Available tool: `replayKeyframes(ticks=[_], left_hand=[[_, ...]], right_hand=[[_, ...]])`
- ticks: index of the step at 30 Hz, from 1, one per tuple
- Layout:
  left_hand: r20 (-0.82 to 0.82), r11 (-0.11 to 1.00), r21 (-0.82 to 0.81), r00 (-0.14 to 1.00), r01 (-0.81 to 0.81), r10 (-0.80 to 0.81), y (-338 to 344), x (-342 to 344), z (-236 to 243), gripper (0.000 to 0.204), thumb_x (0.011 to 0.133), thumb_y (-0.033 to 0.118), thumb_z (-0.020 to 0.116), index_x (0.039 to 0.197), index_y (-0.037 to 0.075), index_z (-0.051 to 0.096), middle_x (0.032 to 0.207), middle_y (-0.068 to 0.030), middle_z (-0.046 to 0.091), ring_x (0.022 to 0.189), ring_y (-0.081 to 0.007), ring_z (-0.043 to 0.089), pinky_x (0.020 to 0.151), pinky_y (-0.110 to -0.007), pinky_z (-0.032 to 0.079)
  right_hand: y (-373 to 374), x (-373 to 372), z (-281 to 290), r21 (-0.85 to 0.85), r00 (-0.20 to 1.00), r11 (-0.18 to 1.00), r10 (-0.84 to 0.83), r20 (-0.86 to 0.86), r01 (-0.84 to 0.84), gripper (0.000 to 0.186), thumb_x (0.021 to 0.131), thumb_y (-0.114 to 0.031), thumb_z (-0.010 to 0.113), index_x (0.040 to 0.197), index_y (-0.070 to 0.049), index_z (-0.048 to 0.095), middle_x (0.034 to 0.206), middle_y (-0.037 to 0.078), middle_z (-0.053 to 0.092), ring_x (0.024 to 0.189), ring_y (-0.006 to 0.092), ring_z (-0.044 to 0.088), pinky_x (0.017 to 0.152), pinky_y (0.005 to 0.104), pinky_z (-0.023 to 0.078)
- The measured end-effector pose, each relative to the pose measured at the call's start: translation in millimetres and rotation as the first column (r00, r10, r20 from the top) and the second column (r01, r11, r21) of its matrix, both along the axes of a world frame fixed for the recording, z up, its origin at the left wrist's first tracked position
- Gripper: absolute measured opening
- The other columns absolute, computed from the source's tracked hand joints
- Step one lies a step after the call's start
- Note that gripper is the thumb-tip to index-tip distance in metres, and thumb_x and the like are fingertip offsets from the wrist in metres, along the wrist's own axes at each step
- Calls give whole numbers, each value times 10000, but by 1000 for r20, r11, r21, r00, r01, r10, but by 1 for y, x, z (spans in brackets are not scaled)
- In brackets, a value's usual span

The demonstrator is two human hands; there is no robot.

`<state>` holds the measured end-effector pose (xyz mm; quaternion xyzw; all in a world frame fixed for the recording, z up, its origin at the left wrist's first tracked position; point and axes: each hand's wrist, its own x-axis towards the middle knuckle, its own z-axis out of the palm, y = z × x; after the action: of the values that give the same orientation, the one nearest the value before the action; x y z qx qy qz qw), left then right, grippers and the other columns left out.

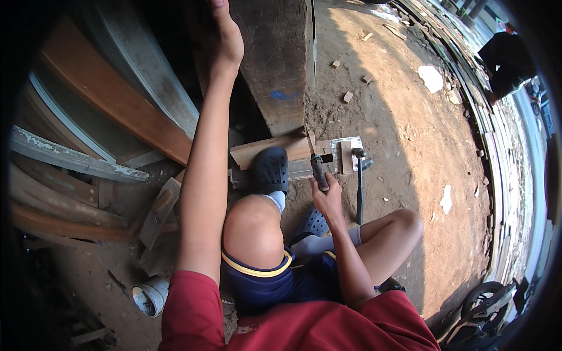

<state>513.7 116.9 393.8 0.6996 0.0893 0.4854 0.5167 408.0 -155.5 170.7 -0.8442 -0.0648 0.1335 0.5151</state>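
My left hand (227, 44) is raised at the top edge beside a large upright wooden piece (266, 64). Its thumb points up; the other fingers are hidden in shadow, so its grip cannot be made out. In my right hand (329, 196) is the dark handle of a chisel (319, 171), its narrow blade angled up toward the foot of the upright wood. Under the blade lies a wooden board (298, 146), with my left clog (272, 167) on it. A hammer (359, 190) with a dark handle lies just right of my right hand.
Curved wooden frames (117, 88) lean at the left. A white-rimmed can (150, 297) lies below them. Wood offcuts (348, 97) dot the dirt ground. Stacked planks (494, 169) line the right, where another person (506, 58) bends over. A motorcycle wheel (486, 304) shows lower right.
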Motion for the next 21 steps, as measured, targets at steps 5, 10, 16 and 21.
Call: replayKeyframes(ticks=[5,10,16,21], left_hand=[[3,1000,5,1000,-5,5,3,1,-1,928,897,688,204,1446,-43,44,1540,-172,-17,1430,-250,-15,1151,-371,24],[6,1000,7,1000,-13,13,3,0,-2,927,898,687,204,1446,-44,47,1540,-173,-14,1430,-251,-13,1151,-370,25],[5,1000,2,1000,-7,7,0,0,-8,926,898,687,203,1446,-44,50,1540,-174,-11,1430,-251,-10,1151,-370,27],[3,1000,9,1000,-18,18,3,-2,-1,926,898,686,202,1446,-45,52,1540,-174,-9,1430,-251,-7,1151,-370,29]], right_hand=[[-1,-10,-4,56,998,998,-32,47,29,299,815,-208,609,711,37,470,558,121,414,546,158,374,519,351,362],[0,-3,4,36,1000,999,-14,13,14,241,815,-181,591,796,47,518,628,197,511,564,261,485,570,386,405],[-9,-12,6,40,999,999,-30,27,29,203,805,-155,573,798,46,547,616,193,540,568,225,545,583,377,427],[-9,-2,9,89,998,995,-37,-53,42,212,797,-162,578,793,48,551,614,171,546,580,200,558,584,361,434]])
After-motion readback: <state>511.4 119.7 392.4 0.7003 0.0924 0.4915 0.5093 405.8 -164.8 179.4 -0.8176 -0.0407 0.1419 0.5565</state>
